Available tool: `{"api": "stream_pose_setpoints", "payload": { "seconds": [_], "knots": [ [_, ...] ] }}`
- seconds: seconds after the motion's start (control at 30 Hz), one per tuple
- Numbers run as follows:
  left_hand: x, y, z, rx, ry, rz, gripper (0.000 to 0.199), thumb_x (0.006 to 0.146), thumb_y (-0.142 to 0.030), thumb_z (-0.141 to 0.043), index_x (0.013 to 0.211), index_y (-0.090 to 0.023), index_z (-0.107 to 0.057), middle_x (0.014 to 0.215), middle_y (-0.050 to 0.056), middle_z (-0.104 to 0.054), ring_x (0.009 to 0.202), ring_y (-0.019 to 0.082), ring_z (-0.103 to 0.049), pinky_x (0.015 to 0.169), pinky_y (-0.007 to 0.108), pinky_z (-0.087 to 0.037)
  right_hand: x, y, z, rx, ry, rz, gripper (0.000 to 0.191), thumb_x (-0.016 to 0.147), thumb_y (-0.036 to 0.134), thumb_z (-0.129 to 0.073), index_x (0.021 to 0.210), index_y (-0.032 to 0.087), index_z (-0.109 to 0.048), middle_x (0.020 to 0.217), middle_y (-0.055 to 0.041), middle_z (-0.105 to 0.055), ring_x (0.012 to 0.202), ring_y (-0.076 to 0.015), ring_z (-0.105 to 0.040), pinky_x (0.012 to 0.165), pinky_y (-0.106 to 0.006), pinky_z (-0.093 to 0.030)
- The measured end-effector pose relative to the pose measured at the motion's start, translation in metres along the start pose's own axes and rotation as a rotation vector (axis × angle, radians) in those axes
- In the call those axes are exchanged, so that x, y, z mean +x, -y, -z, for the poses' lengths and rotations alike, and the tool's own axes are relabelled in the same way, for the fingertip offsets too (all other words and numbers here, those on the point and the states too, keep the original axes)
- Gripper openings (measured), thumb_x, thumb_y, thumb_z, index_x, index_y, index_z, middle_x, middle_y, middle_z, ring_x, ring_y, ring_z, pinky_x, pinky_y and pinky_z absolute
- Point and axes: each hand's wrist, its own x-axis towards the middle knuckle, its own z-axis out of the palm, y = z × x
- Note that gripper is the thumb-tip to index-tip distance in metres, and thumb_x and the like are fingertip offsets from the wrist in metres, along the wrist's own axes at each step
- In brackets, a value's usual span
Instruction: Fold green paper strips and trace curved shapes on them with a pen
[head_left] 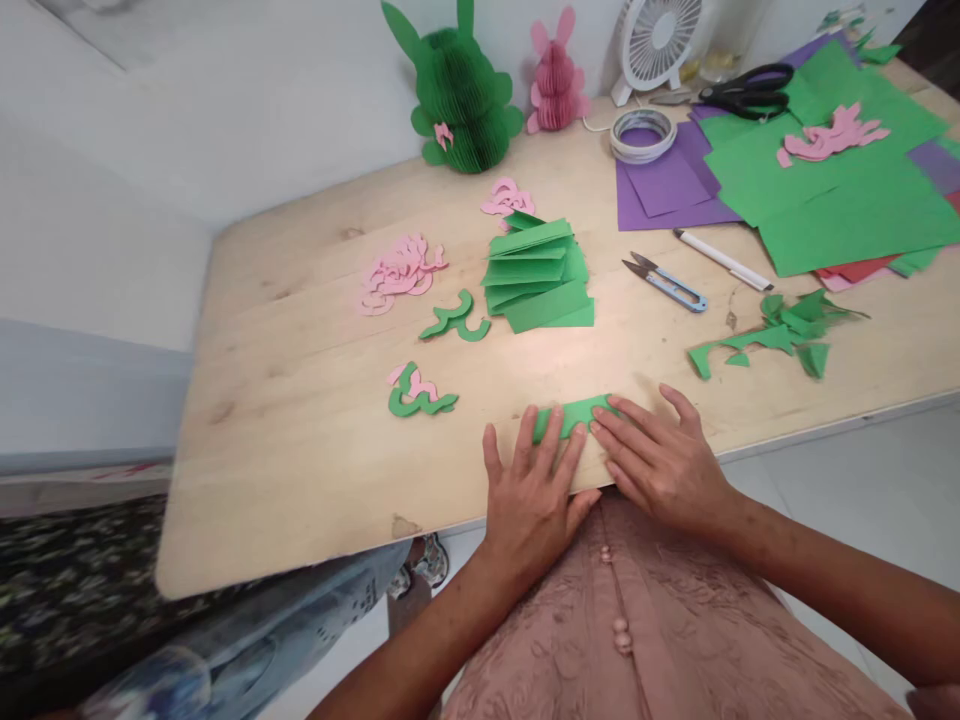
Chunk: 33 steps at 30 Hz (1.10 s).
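Note:
A small green paper strip (574, 417) lies flat near the front edge of the table. My left hand (532, 480) presses its spread fingers on the strip's left part. On the strip's right end rest the outstretched fingers of my right hand (660, 455), its thumb raised apart. Beyond the strip sits a pile of folded green paper pieces (536, 270). To the left are curved green cutouts (454, 318), more green cutouts mixed with pink ones (420, 393), and a heap of pink cutouts (401, 272).
Snips (667, 282), a white pen (724, 260) and green scraps (787, 330) lie right. Behind are tape (643, 137), black scissors (750, 92), green sheets (847, 220), purple sheets (667, 185), a fan (660, 40), and green (465, 100) and pink (556, 85) paper rabbits.

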Motion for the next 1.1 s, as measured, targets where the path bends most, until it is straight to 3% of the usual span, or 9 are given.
{"api": "stream_pose_setpoints", "payload": {
  "seconds": [0.3, 0.57, 0.77, 0.87, 0.97, 1.1],
  "knots": [
    [-0.018, 0.011, 0.008, 0.01, 0.013, 0.083, 0.06, 0.092, -0.057, -0.044, 0.14, -0.022, -0.049, 0.149, 0.011, -0.043, 0.145, 0.036, -0.022, 0.115, 0.064, 0.0, -0.002, -0.002, -0.002, 0.009, 0.013, 0.015, 0.029, 0.093, 0.023, -0.051, 0.12, 0.023, -0.063, 0.13, -0.004, -0.064, 0.126, -0.0265, -0.054, 0.118, -0.06, -0.012],
    [-0.033, 0.021, 0.015, 0.012, 0.032, 0.171, 0.059, 0.093, -0.056, -0.045, 0.14, -0.022, -0.05, 0.148, 0.014, -0.045, 0.145, 0.038, -0.022, 0.114, 0.064, -0.002, -0.001, -0.002, -0.003, 0.029, -0.038, 0.013, 0.03, 0.092, 0.023, -0.053, 0.118, 0.016, -0.063, 0.126, -0.0068, -0.066, 0.123, -0.0263, -0.055, 0.116, -0.061, -0.016],
    [-0.022, 0.015, 0.017, -0.036, -0.026, 0.124, 0.06, 0.096, -0.05, -0.043, 0.142, -0.012, -0.046, 0.147, 0.019, -0.044, 0.145, 0.037, -0.022, 0.115, 0.062, -0.003, -0.001, -0.001, -0.005, 0.064, -0.042, 0.003, 0.029, 0.092, 0.022, -0.052, 0.117, 0.017, -0.065, 0.125, -0.0093, -0.067, 0.123, -0.0275, -0.055, 0.113, -0.062, -0.02],
    [-0.01, 0.01, 0.013, -0.081, -0.009, 0.045, 0.059, 0.096, -0.05, -0.042, 0.143, -0.014, -0.044, 0.146, 0.016, -0.046, 0.143, 0.035, -0.027, 0.116, 0.061, -0.002, -0.001, 0.0, -0.005, 0.077, -0.039, -0.01, 0.03, 0.092, 0.023, -0.051, 0.118, 0.017, -0.065, 0.124, -0.0097, -0.067, 0.122, -0.0273, -0.056, 0.113, -0.062, -0.021],
    [0.001, 0.01, 0.011, -0.101, 0.043, 0.003, 0.056, 0.097, -0.047, -0.042, 0.143, -0.015, -0.044, 0.146, 0.014, -0.047, 0.14, 0.035, -0.034, 0.116, 0.06, -0.009, 0.001, 0.001, -0.002, 0.088, -0.035, -0.027, 0.03, 0.092, 0.023, -0.05, 0.117, 0.016, -0.065, 0.123, -0.0105, -0.067, 0.12, -0.0269, -0.056, 0.112, -0.062, -0.023],
    [0.011, 0.017, 0.012, -0.085, 0.032, -0.044, 0.045, 0.097, -0.033, -0.046, 0.137, -0.014, -0.05, 0.14, 0.014, -0.054, 0.132, 0.034, -0.045, 0.11, 0.054, -0.03, 0.007, 0.0, 0.004, 0.115, -0.042, -0.073, 0.027, 0.093, 0.02, -0.05, 0.116, 0.014, -0.064, 0.121, -0.0098, -0.068, 0.117, -0.0244, -0.057, 0.111, -0.058, -0.025]
  ]
}}
